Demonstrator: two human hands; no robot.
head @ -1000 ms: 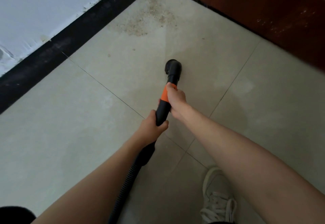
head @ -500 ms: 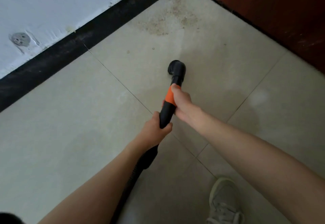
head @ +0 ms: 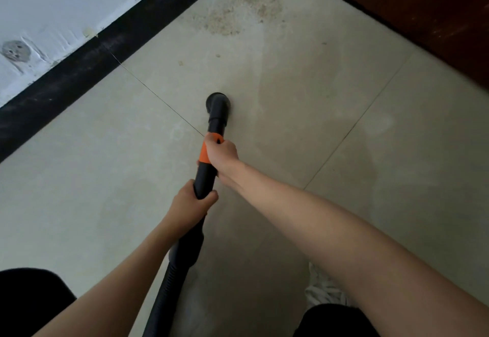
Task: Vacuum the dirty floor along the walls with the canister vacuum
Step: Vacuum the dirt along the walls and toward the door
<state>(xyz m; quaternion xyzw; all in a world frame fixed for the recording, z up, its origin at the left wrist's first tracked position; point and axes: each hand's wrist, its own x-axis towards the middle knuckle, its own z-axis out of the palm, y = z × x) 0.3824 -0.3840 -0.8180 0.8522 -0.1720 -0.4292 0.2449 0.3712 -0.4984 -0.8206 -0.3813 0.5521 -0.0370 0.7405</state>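
Note:
A black vacuum wand with an orange band points away from me over the pale tiled floor. Its round black nozzle sits on the tiles near a grout line. My right hand grips the wand at the orange band. My left hand grips the black tube lower down, just above the ribbed hose. A patch of tan dust and crumbs lies in the far corner, well beyond the nozzle. The canister itself is out of view.
A black baseboard runs under the white wall on the left, with a round grey socket in the wall. A dark red wooden door closes the right side. My white shoe stands at the bottom.
The view has shifted so the wall and dust patch sit further right and closer. The nozzle has swung slightly left, toward the grout line. Both hands keep their grip.

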